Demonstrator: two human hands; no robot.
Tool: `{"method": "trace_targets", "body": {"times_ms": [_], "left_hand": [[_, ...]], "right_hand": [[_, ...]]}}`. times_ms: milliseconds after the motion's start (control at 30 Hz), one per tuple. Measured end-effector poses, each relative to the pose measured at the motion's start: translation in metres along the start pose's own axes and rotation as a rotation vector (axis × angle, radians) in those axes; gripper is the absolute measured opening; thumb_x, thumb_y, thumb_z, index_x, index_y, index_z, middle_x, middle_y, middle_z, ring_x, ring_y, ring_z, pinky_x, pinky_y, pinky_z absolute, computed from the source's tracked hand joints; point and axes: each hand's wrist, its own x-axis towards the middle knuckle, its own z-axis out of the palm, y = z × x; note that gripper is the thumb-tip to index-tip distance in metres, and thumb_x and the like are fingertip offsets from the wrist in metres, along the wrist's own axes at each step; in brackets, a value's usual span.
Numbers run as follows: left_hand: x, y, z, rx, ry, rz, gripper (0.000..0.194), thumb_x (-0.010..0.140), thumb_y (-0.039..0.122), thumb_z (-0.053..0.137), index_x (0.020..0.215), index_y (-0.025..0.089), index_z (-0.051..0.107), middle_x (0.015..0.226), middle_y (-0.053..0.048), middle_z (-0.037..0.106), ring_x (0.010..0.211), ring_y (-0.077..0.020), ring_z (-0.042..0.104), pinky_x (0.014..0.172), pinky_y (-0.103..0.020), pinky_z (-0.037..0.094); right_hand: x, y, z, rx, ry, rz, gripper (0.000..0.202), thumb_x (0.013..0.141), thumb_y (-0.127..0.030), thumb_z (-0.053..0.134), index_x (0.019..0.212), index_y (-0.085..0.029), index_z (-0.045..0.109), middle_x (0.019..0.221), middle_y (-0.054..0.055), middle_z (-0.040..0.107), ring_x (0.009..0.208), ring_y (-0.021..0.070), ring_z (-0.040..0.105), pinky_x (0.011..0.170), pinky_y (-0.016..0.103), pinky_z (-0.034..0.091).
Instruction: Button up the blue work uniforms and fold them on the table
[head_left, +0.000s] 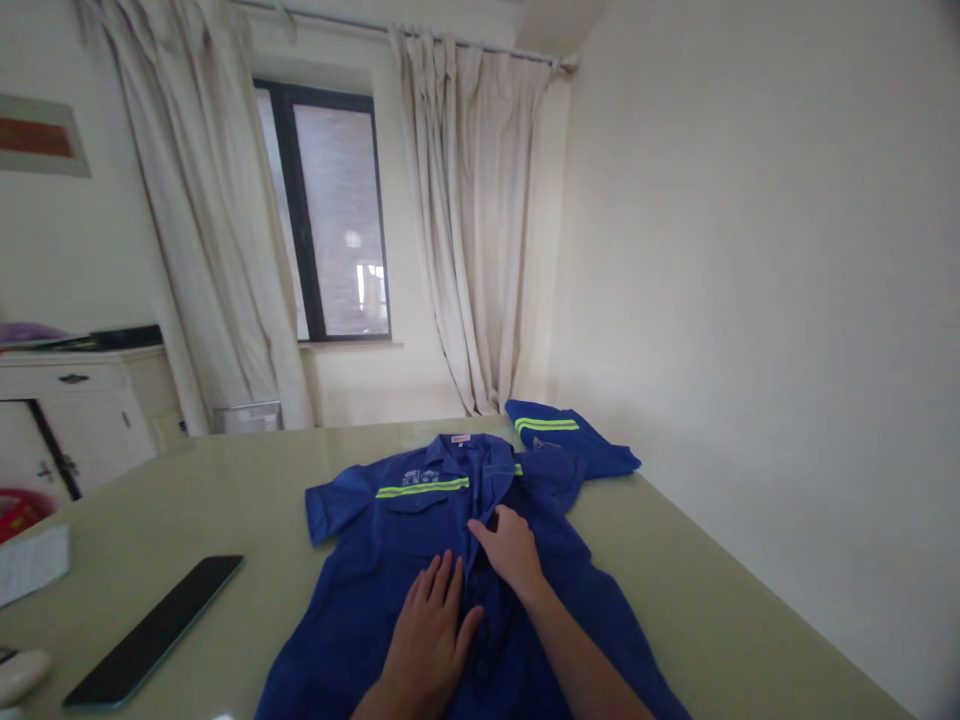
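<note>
Already, in the head view, the blue shirt [360, 590] lies spread on the table [240, 480], its left half fairly flat, the right half not yet smooth. My left hand [431, 630] rests open on the shirt, thumb spread; my right hand [514, 550] pinches its front edge. At the shirt's far right lies another blue garment [592, 447]; to its left, a black slab [157, 630]; beyond it, a window [341, 220] between curtains [480, 200].

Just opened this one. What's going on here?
A person is handling a blue short-sleeved shirt spread on a table, collar away from them. The left hand lies palm down on the shirt, while the right hand appears to have the edge of its front opening in its grip. Another blue garment lies beyond it by the wall.
</note>
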Motion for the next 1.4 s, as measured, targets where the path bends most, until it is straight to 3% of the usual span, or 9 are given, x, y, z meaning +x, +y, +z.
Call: {"method": "trace_targets", "body": {"times_ms": [133, 267, 400, 533, 667, 767, 867, 1067, 1400], "left_hand": [[-0.006, 0.001, -0.04, -0.02, -0.144, -0.025, 0.051, 0.103, 0.049, 0.032, 0.134, 0.025, 0.065, 0.144, -0.011, 0.062, 0.131, -0.0321, 0.059, 0.108, -0.048, 0.047], [0.03, -0.007, -0.067, -0.023, -0.188, -0.261, 0.039, 0.103, 0.036, 0.033, 0.115, 0.025, 0.069, 0.106, -0.011, 0.077, 0.098, -0.0324, 0.073, 0.083, -0.046, 0.054], [0.056, -0.015, -0.046, -0.138, -0.083, -0.232, 0.022, 0.096, 0.03, 0.05, 0.11, 0.025, 0.065, 0.107, -0.005, 0.071, 0.097, -0.022, 0.069, 0.08, -0.031, 0.049], [0.052, -0.026, -0.022, -0.341, 0.076, -0.113, 0.013, 0.095, 0.026, 0.049, 0.097, 0.024, 0.062, 0.099, -0.002, 0.066, 0.092, -0.0189, 0.065, 0.079, -0.028, 0.047], [0.048, -0.033, -0.019, -0.502, 0.252, -0.035, 0.015, 0.098, 0.03, 0.049, 0.095, 0.024, 0.062, 0.098, -0.004, 0.065, 0.094, -0.0218, 0.064, 0.085, -0.034, 0.05], [0.049, -0.034, -0.019, -0.533, 0.324, -0.002, 0.016, 0.097, 0.029, 0.049, 0.097, 0.025, 0.065, 0.096, -0.004, 0.067, 0.094, -0.0226, 0.065, 0.085, -0.035, 0.051], [0.049, -0.033, -0.017, -0.523, 0.335, 0.028, 0.018, 0.096, 0.025, 0.048, 0.097, 0.026, 0.067, 0.095, -0.004, 0.069, 0.092, -0.0219, 0.067, 0.084, -0.033, 0.052], [0.048, -0.032, -0.017, -0.509, 0.313, -0.081, 0.021, 0.094, 0.026, 0.046, 0.097, 0.025, 0.067, 0.095, -0.004, 0.076, 0.09, -0.0235, 0.073, 0.083, -0.036, 0.054], [0.055, -0.034, -0.016, -0.961, 0.189, -0.202, 0.031, 0.086, 0.049, 0.062, 0.1, 0.021, 0.06, 0.081, -0.002, 0.075, 0.078, -0.0221, 0.073, 0.072, -0.033, 0.055]], "right_hand": [[-0.002, 0.0, 0.014, 0.057, -0.004, -0.141, 0.016, 0.08, -0.023, 0.061, 0.065, -0.021, 0.057, 0.069, 0.003, 0.066, 0.068, 0.0183, 0.059, 0.062, 0.026, 0.037], [-0.012, 0.002, 0.025, 0.258, -0.036, -0.208, 0.025, 0.084, -0.032, 0.059, 0.062, -0.021, 0.058, 0.062, 0.0, 0.062, 0.063, 0.0168, 0.054, 0.06, 0.025, 0.036], [-0.016, 0.005, 0.019, 0.443, -0.099, -0.254, 0.019, 0.081, -0.033, 0.062, 0.068, -0.019, 0.067, 0.065, 0.0, 0.065, 0.064, 0.0174, 0.056, 0.06, 0.025, 0.039], [-0.019, 0.005, 0.012, 0.545, -0.109, -0.171, 0.014, 0.077, -0.032, 0.07, 0.076, -0.019, 0.071, 0.068, 0.0, 0.068, 0.065, 0.0179, 0.06, 0.061, 0.026, 0.044], [-0.025, -0.004, 0.011, 0.342, 0.095, -0.207, 0.003, 0.078, -0.02, 0.068, 0.076, -0.019, 0.07, 0.07, 0.0, 0.064, 0.065, 0.0164, 0.059, 0.063, 0.025, 0.043], [-0.033, -0.011, 0.011, 0.174, 0.076, -0.369, 0.018, 0.078, -0.008, 0.061, 0.083, -0.02, 0.074, 0.082, 0.002, 0.066, 0.069, 0.0149, 0.059, 0.067, 0.025, 0.043], [-0.038, -0.015, 0.01, 0.152, -0.006, -0.414, 0.021, 0.082, -0.009, 0.06, 0.089, -0.02, 0.077, 0.084, 0.002, 0.066, 0.07, 0.0145, 0.06, 0.066, 0.024, 0.044], [-0.035, -0.013, 0.01, 0.284, -0.145, -0.384, 0.03, 0.095, -0.022, 0.051, 0.087, -0.021, 0.079, 0.079, 0.003, 0.073, 0.077, 0.0184, 0.067, 0.071, 0.026, 0.046], [-0.031, -0.011, 0.015, 0.13, -0.013, -0.317, 0.015, 0.082, -0.012, 0.066, 0.075, -0.022, 0.074, 0.085, 0.002, 0.067, 0.075, 0.0166, 0.064, 0.07, 0.026, 0.045]]}}
